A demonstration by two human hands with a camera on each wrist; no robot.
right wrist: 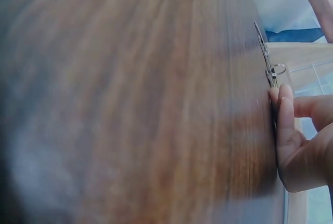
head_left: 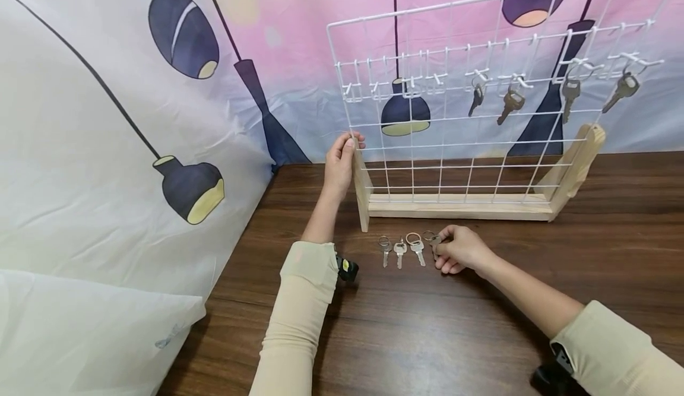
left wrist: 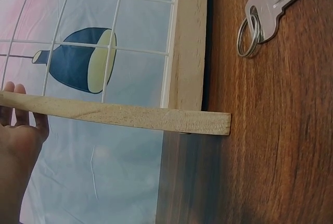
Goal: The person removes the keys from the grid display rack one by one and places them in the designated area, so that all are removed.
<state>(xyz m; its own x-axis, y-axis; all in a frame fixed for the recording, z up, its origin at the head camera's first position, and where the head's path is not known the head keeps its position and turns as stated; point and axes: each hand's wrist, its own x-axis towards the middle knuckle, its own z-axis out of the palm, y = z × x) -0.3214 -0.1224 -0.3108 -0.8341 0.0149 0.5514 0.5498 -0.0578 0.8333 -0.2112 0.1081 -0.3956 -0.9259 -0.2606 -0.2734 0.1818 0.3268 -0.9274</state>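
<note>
A white wire grid rack on a wooden base (head_left: 459, 208) stands upright on the table. My left hand (head_left: 339, 165) grips the top of its left wooden side piece (head_left: 361, 197); the left wrist view shows fingers reaching behind that side piece (left wrist: 130, 116). At the right end of a row of keys on the table, my right hand (head_left: 461, 249) pinches a key with a ring (head_left: 435, 241), its fingertips low at the tabletop. To its left lie a key with a copper-coloured ring (head_left: 417, 247), a silver key (head_left: 400, 248) and another key (head_left: 386, 246).
Several keys, such as a brass-toned key (head_left: 512, 102) and a grey key (head_left: 570, 90), hang from hooks on the rack's right half. Hooks on the left half, such as a white hook (head_left: 350, 91), hold nothing. A lamp-patterned cloth (head_left: 299, 111) hangs behind.
</note>
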